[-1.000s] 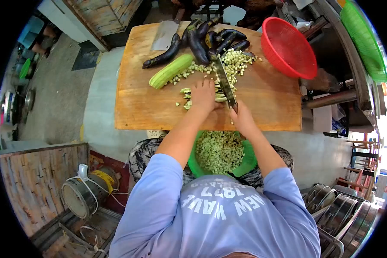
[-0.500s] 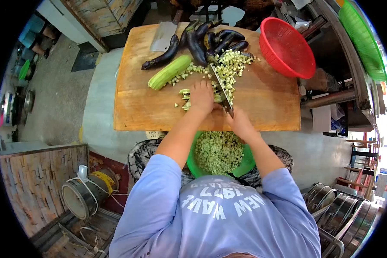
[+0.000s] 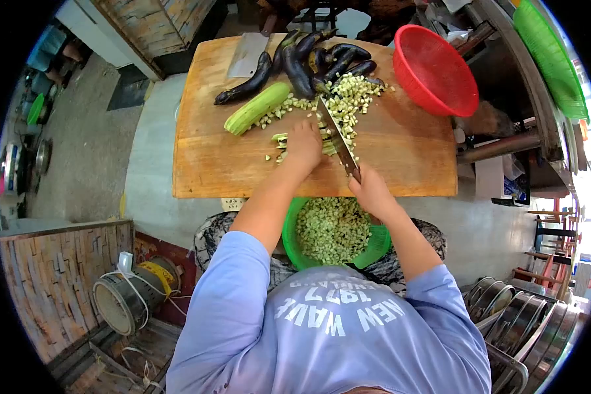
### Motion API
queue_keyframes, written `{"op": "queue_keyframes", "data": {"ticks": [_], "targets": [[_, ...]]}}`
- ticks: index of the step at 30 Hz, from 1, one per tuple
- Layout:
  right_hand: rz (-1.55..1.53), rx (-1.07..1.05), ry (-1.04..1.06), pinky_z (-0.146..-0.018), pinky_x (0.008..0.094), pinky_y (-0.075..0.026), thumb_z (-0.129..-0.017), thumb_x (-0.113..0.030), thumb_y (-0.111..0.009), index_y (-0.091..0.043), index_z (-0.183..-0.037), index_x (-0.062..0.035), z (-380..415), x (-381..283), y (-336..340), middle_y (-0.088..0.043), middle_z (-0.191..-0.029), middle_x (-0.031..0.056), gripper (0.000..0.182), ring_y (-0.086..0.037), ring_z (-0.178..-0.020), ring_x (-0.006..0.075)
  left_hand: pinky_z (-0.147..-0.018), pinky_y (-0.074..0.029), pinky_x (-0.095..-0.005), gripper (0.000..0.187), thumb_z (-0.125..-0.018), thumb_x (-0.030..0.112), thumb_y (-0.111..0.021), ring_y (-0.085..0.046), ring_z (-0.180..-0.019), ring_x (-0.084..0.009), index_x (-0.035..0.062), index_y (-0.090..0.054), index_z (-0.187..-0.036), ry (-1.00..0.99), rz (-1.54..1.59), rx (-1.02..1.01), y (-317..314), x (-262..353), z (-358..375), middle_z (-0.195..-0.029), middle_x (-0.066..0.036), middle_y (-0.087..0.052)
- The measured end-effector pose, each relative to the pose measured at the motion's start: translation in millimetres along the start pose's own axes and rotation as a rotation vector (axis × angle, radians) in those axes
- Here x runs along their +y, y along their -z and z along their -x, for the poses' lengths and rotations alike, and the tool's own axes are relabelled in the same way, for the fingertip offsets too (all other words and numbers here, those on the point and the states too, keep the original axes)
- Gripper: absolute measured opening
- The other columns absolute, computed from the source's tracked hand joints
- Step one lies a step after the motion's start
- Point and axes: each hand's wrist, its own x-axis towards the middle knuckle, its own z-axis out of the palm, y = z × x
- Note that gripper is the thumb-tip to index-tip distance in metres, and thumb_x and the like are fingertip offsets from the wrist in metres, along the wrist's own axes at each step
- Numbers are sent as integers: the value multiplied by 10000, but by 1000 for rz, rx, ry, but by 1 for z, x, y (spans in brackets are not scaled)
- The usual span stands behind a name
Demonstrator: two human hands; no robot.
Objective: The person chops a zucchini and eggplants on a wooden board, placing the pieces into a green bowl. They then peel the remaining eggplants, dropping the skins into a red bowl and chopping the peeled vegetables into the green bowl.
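Note:
My right hand [image 3: 370,189] is closed round the handle of a knife [image 3: 338,139], its blade pointing away from me over the wooden board [image 3: 407,161]. Beside the blade, on its left, my left hand [image 3: 305,143] presses on cut eggplant strips [image 3: 281,139], its fingers together. Diced pieces [image 3: 353,95] are heaped to the right of and beyond the blade. A peeled pale green eggplant [image 3: 257,109] lies to the left. Several dark purple eggplants [image 3: 297,69] lie at the far side, near a cleaver [image 3: 248,55].
Below the board's near edge, a green basin [image 3: 292,243] holds diced pieces. A red basket [image 3: 436,71] rests at the board's far right corner. A green basket [image 3: 551,59] is on the right-hand shelf. A metal drum [image 3: 128,303] stands at the lower left.
My right hand has moved slightly right and toward me with the knife, widening the gap to my left hand. My left hand has shifted slightly left.

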Motion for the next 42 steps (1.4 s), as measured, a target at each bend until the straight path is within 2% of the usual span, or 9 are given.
{"op": "queue_keyframes", "data": {"ticks": [5, 9, 12, 18, 23, 30, 33, 36, 42], "targets": [[82, 49, 7, -686, 461, -455, -832, -133, -560, -504, -893, 41, -29, 17, -28, -582, -779, 259, 193, -570, -780, 438, -942, -400, -413, 1015, -594, 523, -790, -464, -1112, -324, -51, -358, -1311, -3, -50, -16, 1, -1, -5, -1152, -168, -484], [-108, 109, 0, -665, 464, -447, -826, -134, -564, -496, -876, 25, -10, 9, -17, -571, -752, 241, 180, -569, -753, 432, -983, -359, -435, 1015, -600, 520, -786, -457, -1141, -339, -54, -341, -1310, 5, 25, 44, 11, -1, 6, -1198, -180, -476], [-43, 91, -1, -664, 471, -443, -829, -132, -556, -492, -865, 18, 11, -19, 5, -568, -750, 240, 168, -570, -751, 434, -993, -303, -430, 1085, -565, 625, -752, -416, -1209, -294, -14, -347, -1344, 10, -161, 11, -1, -10, 4, -1251, -164, -470], [33, -7, -18, -659, 471, -443, -832, -135, -552, -483, -864, 16, -1, -12, 1, -568, -745, 245, 169, -571, -748, 433, -953, -328, -426, 982, -608, 617, -725, -443, -1138, -294, -16, -419, -1293, 5, -193, 201, -55, -21, -12, -1183, -144, -494], [-9, 50, -6, -657, 473, -443, -830, -139, -552, -494, -878, 18, -31, 8, -28, -575, -754, 246, 174, -573, -748, 433, -893, -363, -429, 845, -646, 563, -728, -455, -1093, -281, -3, -474, -1220, 13, -111, 21, 4, -8, 6, -1164, -127, -495], [-13, 77, 18, -643, 475, -441, -830, -140, -553, -489, -889, 23, 4, -19, 0, -570, -741, 250, 185, -571, -737, 434, -895, -375, -427, 826, -679, 533, -722, -446, -1106, -301, -24, -443, -1222, 26, -91, 64, -14, -10, 9, -1170, -149, -469], [66, 32, 31, -600, 390, -427, -839, -125, -555, -481, -859, 21, 1, -11, -1, -527, -675, 177, 165, -516, -616, 310, -861, -390, -420, 796, -676, 500, -731, -449, -1092, -301, -12, -450, -1217, 36, -59, 1, -3, -7, 9, -1155, -151, -478], [58, -55, 6, -652, 484, -443, -835, -135, -550, -485, -887, 27, -13, -7, -6, -577, -754, 263, 182, -574, -751, 444, -870, -384, -374, 868, -643, 529, -745, -442, -1103, -263, -10, -436, -1248, 36, -64, 47, -9, -9, 10, -1153, -138, -497], [47, 61, 26, -638, 472, -435, -832, -136, -553, -474, -867, 29, -25, 13, -35, -564, -725, 236, 186, -560, -721, 431, -906, -390, -406, 1047, -596, 535, -778, -454, -1108, -302, -57, -332, -1336, 13, -1, 65, 5, -7, 17, -1193, -165, -476]]}}
